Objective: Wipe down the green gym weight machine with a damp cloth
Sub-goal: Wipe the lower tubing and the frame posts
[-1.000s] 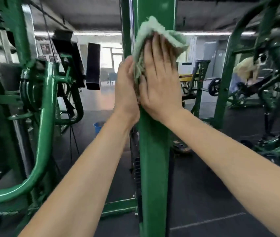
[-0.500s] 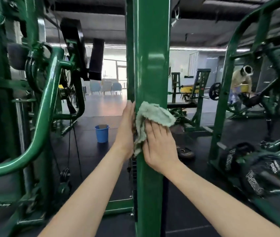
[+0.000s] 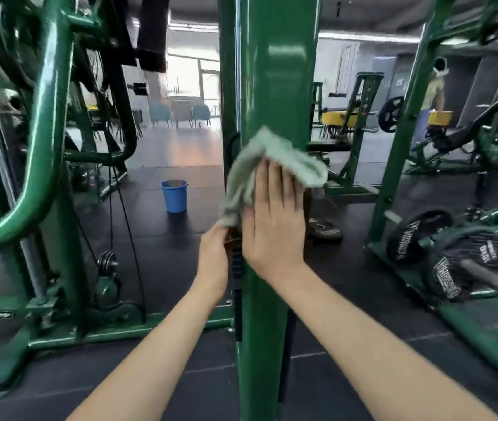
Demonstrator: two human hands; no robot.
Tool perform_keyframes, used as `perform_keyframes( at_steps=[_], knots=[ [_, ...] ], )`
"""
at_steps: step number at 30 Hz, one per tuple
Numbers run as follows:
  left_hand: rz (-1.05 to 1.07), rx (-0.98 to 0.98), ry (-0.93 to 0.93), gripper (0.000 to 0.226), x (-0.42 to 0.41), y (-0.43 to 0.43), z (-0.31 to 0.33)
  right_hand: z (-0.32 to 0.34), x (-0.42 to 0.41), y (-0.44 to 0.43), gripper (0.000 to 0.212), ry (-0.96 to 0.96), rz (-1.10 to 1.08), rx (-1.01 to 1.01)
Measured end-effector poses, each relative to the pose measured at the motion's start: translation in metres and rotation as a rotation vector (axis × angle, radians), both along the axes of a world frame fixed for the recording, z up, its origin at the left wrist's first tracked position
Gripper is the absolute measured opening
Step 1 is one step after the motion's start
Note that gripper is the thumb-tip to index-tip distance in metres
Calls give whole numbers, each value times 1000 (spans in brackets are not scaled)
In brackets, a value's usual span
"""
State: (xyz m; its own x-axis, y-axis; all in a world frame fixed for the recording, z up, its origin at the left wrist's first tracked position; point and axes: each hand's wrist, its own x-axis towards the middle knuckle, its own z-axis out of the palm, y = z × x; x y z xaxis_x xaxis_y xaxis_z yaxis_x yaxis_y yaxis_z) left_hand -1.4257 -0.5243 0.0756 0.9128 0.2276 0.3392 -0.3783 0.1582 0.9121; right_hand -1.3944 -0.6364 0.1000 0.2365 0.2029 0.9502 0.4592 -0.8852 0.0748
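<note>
Gym floor behind, green post [image 3: 275, 86] running top to bottom through frame centre, cloth [image 3: 275, 159] pressed on its face under flat right hand [image 3: 275, 220], left hand [image 3: 214, 253] pinching its lower-left tail

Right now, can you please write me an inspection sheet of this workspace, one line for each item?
Surface: dark gym floor.
Job's things: pale cloth pressed on green post.
Clutter: blue bucket on floor behind; weight plate lying right of post.
Hands: right hand flat on cloth; left hand at post's left edge, below the cloth's hanging end, grip unclear.
Cables: black cables on left machine.
Surroundings: green machines, chairs, a person at far right.
</note>
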Motion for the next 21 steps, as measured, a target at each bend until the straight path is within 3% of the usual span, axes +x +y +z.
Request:
perform_keyframes(
  at_steps=[3, 6, 11, 15, 18, 21],
  knots=[
    [14, 33, 100, 37, 0, 3, -46, -122, -14, -10, 66, 195, -45, -105],
    [-10, 14, 198, 37, -10, -1, -78, -166, -27, -17, 62, 310, -77, -168],
    [-15, 127, 186, 34, -3, 1, -103, -70, -12, -3, 65, 101, 68, 100],
    [-17, 123, 188, 54, 10, 1, -121, -40, -7, 5, 66, 12, 64, 156],
    [-23, 122, 238, 41, 10, 3, -147, -107, -6, 5, 71, 66, 37, 144],
    [-76, 72, 348, 21, 5, 6, -190, -225, -14, 1, 69, 201, -19, 40]
  ],
)
